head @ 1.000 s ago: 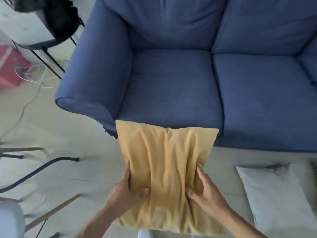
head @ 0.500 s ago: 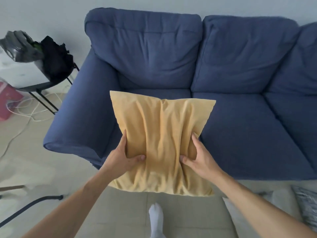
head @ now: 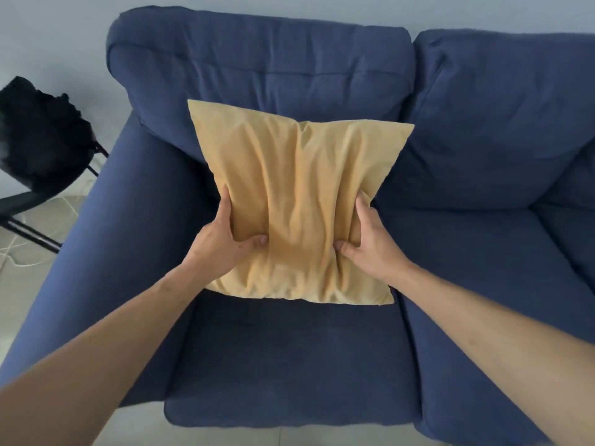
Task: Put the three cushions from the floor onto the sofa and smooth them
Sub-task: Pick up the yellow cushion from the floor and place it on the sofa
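Observation:
A mustard-yellow cushion [head: 296, 201] is held over the left seat of the blue sofa [head: 289, 365], its top edge in front of the left back pillow. My left hand [head: 225, 243] grips its lower left side and my right hand [head: 370, 246] grips its lower right side, thumbs pressed into the wrinkled fabric. Whether the cushion's bottom edge touches the seat I cannot tell. The other cushions are out of view.
The sofa's left armrest [head: 106, 252] runs along the left. Beyond it stands a black-framed side table [head: 29, 201] with a dark bundle [head: 38, 136] on top and white cables on the pale floor below. A grey wall is behind the sofa.
Both hands have carried the yellow cushion up from near the floor and forward over the left seat, toward the backrest. The white cushion on the floor has dropped out of view.

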